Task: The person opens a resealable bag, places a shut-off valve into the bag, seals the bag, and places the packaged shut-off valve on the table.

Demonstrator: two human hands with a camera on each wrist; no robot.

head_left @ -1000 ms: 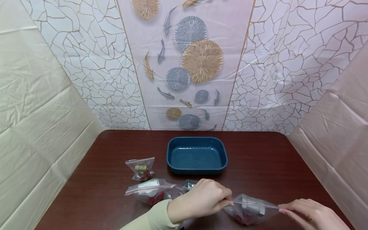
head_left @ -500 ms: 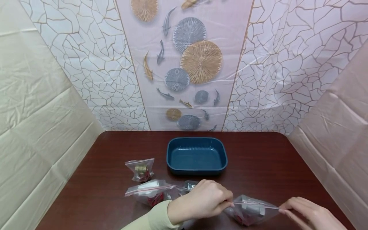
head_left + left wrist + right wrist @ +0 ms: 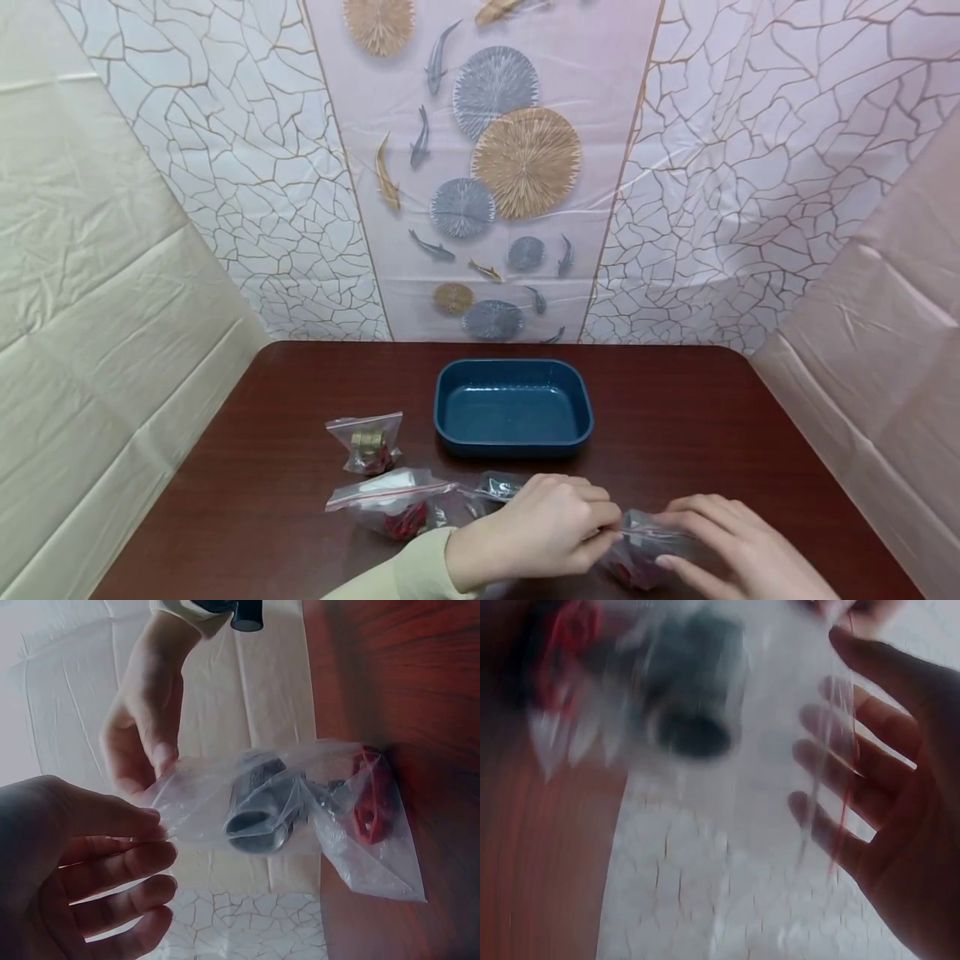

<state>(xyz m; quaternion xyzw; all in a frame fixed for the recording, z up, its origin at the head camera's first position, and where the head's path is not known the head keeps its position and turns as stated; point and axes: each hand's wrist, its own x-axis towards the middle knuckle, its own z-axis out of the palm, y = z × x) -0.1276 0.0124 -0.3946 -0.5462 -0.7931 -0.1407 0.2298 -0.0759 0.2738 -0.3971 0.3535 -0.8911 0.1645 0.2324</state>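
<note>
A clear zip bag (image 3: 637, 546) with a dark grey pipe fitting (image 3: 259, 810) and a red-handled part (image 3: 371, 799) inside hangs low at the table's front right. My left hand (image 3: 543, 525) pinches the left end of its seal; in the left wrist view its other fingers are spread. My right hand (image 3: 738, 546) is at the bag's right side, thumb and fingertips apart with the bag between them. In the right wrist view its fingers (image 3: 847, 754) show through the plastic behind the red seal line, blurred.
A blue rectangular tray (image 3: 513, 448) stands at the table's middle. Left of it lies a small zip bag (image 3: 367, 442) with brass fittings. Nearer is a zip bag (image 3: 393, 500) with white and red parts. Another bag (image 3: 498, 485) is partly behind my left hand.
My right hand has left the seal's right end and moved left, close to my left hand. The bag's right side has folded in. My left hand has shifted slightly right.
</note>
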